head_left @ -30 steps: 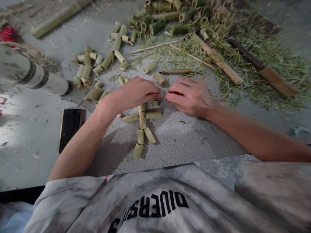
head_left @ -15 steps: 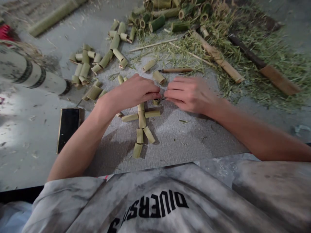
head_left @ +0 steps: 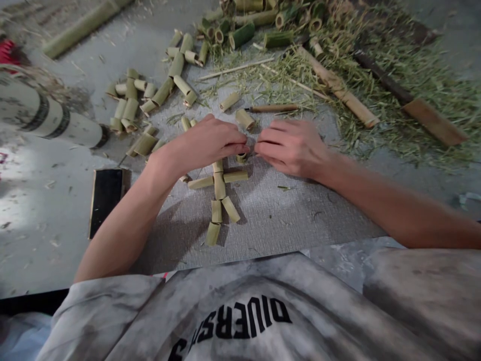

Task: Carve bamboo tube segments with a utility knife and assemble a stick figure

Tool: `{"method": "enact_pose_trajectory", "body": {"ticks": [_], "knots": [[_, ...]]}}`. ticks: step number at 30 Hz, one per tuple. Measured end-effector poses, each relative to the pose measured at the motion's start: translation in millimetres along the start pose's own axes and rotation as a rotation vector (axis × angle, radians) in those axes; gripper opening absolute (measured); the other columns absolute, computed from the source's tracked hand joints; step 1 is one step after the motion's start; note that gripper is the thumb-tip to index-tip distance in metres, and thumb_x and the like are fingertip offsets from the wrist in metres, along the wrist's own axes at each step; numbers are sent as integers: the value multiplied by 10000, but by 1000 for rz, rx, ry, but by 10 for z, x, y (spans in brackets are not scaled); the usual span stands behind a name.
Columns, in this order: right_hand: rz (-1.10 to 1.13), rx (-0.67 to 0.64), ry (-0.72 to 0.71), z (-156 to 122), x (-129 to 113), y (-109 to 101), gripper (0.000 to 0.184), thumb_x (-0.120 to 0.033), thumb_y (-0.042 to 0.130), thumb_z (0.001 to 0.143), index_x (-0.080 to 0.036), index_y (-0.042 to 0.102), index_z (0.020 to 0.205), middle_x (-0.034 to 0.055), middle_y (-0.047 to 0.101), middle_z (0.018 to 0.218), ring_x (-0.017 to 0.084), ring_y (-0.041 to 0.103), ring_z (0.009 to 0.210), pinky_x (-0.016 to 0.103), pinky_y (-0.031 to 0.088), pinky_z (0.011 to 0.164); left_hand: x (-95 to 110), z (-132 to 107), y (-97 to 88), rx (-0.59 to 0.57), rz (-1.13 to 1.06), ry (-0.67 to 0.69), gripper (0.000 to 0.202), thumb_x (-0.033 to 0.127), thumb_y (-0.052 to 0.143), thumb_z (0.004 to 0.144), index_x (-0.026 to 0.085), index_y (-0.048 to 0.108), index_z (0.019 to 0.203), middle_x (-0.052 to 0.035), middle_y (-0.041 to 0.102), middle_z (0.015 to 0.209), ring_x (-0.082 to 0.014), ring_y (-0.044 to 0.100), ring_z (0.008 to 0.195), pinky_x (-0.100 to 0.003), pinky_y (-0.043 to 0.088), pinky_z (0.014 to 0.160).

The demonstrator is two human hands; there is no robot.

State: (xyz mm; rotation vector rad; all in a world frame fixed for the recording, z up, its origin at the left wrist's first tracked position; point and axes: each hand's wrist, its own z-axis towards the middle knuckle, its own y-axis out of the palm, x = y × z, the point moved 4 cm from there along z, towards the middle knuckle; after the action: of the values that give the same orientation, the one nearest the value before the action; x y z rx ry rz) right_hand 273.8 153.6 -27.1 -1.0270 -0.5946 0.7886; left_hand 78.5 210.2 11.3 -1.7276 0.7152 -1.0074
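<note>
Surface [head_left: 285, 220] before you, a tube [head_left: 241, 158] sits at twelve o'clock under your left hand [head_left: 216, 138], perhaps for steadying, your right hand [head_left: 291, 148] at the tube's three o'clock, both grips too hidden to tell.

On my left, a flat black rectangle [head_left: 106, 203] with a gold-coloured edge is lying on the grey worktop [head_left: 48, 210]. Beyond it I am seeing a pale cylinder [head_left: 80, 128] with dark bands; I am not managing to tell whether it is standing or lying. Something red [head_left: 9, 52] is showing at the far-left edge, and a long bamboo pole [head_left: 88, 25] is lying at an angle behind. Ahead of me, a slim tool with a wooden handle [head_left: 273, 108] is resting near the edge of a green heap of shavings [head_left: 413, 82]. To my right, a dark-bladed tool [head_left: 383, 77] is lying across that heap, its wooden grip [head_left: 436, 123] pointing towards my right side.
</note>
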Motion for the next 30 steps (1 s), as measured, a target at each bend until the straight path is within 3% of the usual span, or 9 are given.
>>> {"method": "enact_pose_trajectory", "body": {"ticks": [6, 13, 15, 19, 30], "knots": [[60, -107, 14, 8, -25, 18, 332, -286, 421, 1209, -230, 704, 1045, 51, 724, 1011, 236, 609, 989, 402, 369, 744, 1, 7, -11, -15, -34, 25, 426, 415, 400, 1199, 227, 565, 854, -29, 683, 885, -196, 590, 799, -392, 369, 824], [106, -138, 16, 5, -13, 55, 320, -283, 423, 1203, -207, 709, 1082, 68, 735, 1022, 238, 620, 994, 389, 341, 728, 94, -51, -61, 10, 63, 75, 458, 447, 321, 1214, 220, 637, 973, -63, 725, 992, -211, 580, 864, -403, 378, 851], [122, -149, 10, 6, -8, 54, 327, -287, 418, 1202, -200, 717, 1100, 73, 737, 1021, 244, 627, 1000, 391, 360, 734, 124, -62, -78, -12, 62, 87, 380, 445, 388, 1195, 225, 643, 1019, -65, 723, 978, -221, 575, 834, -400, 371, 810], [94, -171, -16, 13, -9, 45, 342, -294, 402, 1208, -185, 720, 1141, 68, 738, 1001, 243, 640, 997, 389, 378, 728, 115, -70, -84, -61, 11, 78, 206, 359, 534, 1114, 241, 700, 1080, -39, 715, 899, -222, 612, 796, -380, 344, 727], [29, -179, -11, 19, -51, 15, 259, -283, 489, 1192, -182, 720, 1135, 50, 771, 1016, 224, 635, 977, 389, 388, 726, 104, -53, -106, -50, -58, 94, 243, 246, 533, 1104, 229, 774, 1117, -52, 790, 950, -223, 680, 831, -354, 427, 759]]}}
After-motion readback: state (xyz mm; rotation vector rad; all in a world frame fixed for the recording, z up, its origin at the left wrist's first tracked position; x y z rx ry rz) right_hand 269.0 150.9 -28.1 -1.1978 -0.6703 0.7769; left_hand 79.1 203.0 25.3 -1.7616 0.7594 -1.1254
